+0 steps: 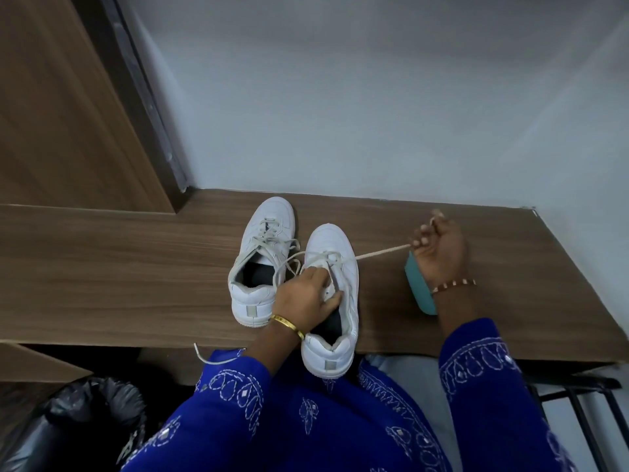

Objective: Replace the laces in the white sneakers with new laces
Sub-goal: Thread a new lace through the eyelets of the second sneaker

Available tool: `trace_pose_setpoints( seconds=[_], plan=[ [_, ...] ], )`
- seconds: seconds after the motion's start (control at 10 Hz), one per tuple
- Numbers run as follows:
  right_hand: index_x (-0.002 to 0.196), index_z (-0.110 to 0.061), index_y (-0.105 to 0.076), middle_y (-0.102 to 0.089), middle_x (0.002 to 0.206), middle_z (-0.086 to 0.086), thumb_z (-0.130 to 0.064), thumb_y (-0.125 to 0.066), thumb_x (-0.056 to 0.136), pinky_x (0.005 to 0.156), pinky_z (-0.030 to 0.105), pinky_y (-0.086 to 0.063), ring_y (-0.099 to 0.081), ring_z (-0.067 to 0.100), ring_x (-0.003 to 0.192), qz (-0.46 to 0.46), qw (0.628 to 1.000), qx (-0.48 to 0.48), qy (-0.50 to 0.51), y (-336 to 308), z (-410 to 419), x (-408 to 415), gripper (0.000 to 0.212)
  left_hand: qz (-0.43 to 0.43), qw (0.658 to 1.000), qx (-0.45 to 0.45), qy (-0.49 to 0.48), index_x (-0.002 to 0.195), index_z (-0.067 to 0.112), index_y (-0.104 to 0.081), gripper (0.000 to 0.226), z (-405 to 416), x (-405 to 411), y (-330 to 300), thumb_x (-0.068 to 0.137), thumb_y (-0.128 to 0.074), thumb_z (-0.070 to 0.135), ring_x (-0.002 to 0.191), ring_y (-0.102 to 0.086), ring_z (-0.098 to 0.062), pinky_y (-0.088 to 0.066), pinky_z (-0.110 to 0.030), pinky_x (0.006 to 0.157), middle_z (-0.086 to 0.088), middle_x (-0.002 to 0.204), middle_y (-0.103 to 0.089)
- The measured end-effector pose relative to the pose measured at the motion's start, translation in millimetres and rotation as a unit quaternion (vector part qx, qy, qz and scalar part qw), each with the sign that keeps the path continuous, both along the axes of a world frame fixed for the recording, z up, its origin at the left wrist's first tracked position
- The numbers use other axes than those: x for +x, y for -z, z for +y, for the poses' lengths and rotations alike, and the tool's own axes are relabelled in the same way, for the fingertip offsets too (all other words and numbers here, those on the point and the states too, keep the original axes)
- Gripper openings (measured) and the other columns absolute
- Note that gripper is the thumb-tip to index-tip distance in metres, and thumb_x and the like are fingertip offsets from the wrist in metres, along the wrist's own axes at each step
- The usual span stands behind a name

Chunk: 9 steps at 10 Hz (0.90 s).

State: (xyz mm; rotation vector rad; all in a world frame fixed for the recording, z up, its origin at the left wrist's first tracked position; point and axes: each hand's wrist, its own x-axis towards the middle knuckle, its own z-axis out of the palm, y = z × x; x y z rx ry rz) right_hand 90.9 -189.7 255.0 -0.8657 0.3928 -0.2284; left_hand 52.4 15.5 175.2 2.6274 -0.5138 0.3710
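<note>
White lace (381, 251) runs taut from the near sneaker (335, 301) into the right hand (439, 248), whose fingers curl around it. The left hand (303, 298) grips the tongue area; if that grip slackens, a hard pull could drag the shoe off the desk edge (102, 342).

White sneakers (296, 267); blue white-embroidered sleeves (476, 362); teal box (420, 291); wood-grain table (119, 267)

Two sneakers (296, 281) side by side on desk (136, 267); box (420, 291) right.
</note>
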Motion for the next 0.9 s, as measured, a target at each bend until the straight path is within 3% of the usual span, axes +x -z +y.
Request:
trace_pose_setpoints(
  seconds=[0.1,0.2,0.3,0.4,0.5,0.6,0.7,0.8,0.9],
  plan=[
    [0.08,-0.018,-0.052,-0.045,0.059,-0.004,-0.021,-0.05,0.094,0.037,0.017,-0.03,-0.037,0.006,0.045,0.078,0.939,-0.324,-0.086,8,20,-3,0.014,0.027,0.999,0.033,-0.011,0.072,0.012,-0.056,0.032,-4,2,0,0.07,-0.058,0.044,0.055,-0.059,-0.02,-0.041,-0.023,0.04,-0.003,0.065,-0.057],
    [0.103,-0.015,-0.063,-0.063,0.083,0.001,-0.017,-0.052,0.092,0.05,0.022,-0.045,-0.058,0.015,0.064,0.107,0.834,-0.508,-0.186,32,49,-9,0.016,0.072,0.996,0.03,-0.038,0.087,0.007,-0.059,0.039,-7,1,1,0.068,-0.073,0.038,0.073,-0.062,-0.029,-0.05,-0.033,0.053,-0.011,0.082,-0.06],
    [0.12,-0.007,-0.058,-0.063,0.115,0.009,-0.013,-0.049,0.092,0.081,0.024,-0.043,-0.06,0.025,0.103,0.109,0.778,-0.575,-0.228,60,66,-15,0.03,0.112,0.991,0.032,-0.07,0.12,0.008,-0.05,0.054,-8,0,-2,0.082,-0.058,0.045,0.1,-0.056,-0.028,-0.048,-0.035,0.075,-0.011,0.112,-0.054],
    [0.101,-0.006,-0.06,-0.061,0.092,0.003,-0.019,-0.049,0.092,0.073,0.026,-0.039,-0.056,0.023,0.089,0.142,0.754,-0.606,-0.213,67,74,-16,0.019,0.128,0.988,0.056,-0.065,0.132,0.01,-0.038,0.063,-8,-1,-6,0.084,-0.054,0.046,0.108,-0.053,-0.026,-0.045,-0.032,0.08,-0.009,0.123,-0.047],
    [0.085,-0.002,-0.058,-0.056,0.078,0.006,-0.017,-0.048,0.091,0.065,0.027,-0.035,-0.051,0.022,0.076,0.14,0.736,-0.628,-0.213,67,69,-15,0.019,0.136,0.986,0.065,-0.065,0.136,0.01,-0.032,0.069,-8,-1,-7,0.081,-0.058,0.043,0.113,-0.051,-0.025,-0.046,-0.032,0.082,-0.008,0.126,-0.046],
    [0.092,-0.003,-0.062,-0.059,0.087,0.014,-0.01,-0.043,0.094,0.07,0.028,-0.041,-0.056,0.024,0.081,0.154,0.751,-0.618,-0.177,71,51,-16,0.02,0.13,0.988,0.051,-0.067,0.129,0.011,-0.037,0.059,-9,-1,-4,0.081,-0.058,0.038,0.111,-0.052,-0.025,-0.047,-0.034,0.078,-0.009,0.123,-0.049],
    [0.112,0.005,-0.055,-0.046,0.092,0.012,-0.002,-0.034,0.096,0.057,0.009,-0.032,-0.039,0.004,0.063,0.156,0.813,-0.559,-0.04,-8,56,-43,0.027,0.123,0.989,0.045,-0.075,0.118,0.01,-0.043,0.047,-10,-1,-2,0.083,-0.057,0.037,0.107,-0.053,-0.026,-0.046,-0.034,0.077,-0.009,0.118,-0.052],
    [0.122,0.007,-0.05,-0.055,0.101,0.015,-0.004,-0.038,0.096,0.061,0.016,-0.036,-0.041,0.012,0.068,0.113,0.845,-0.513,0.1,-6,37,-35,0.031,0.116,0.99,0.011,-0.078,0.116,0.008,-0.047,0.044,-9,-2,1,0.083,-0.058,0.034,0.104,-0.054,-0.027,-0.045,-0.033,0.078,-0.011,0.116,-0.054],
    [0.134,-0.014,-0.045,-0.058,0.083,0.007,-0.016,-0.046,0.092,0.063,0.027,-0.04,-0.047,0.014,0.069,0.083,0.813,-0.574,0.052,30,43,-29,0.042,0.119,0.989,-0.018,-0.084,0.12,0.006,-0.047,0.048,-8,-3,1,0.083,-0.06,0.034,0.104,-0.054,-0.028,-0.044,-0.032,0.078,-0.012,0.118,-0.053]
  ],
)
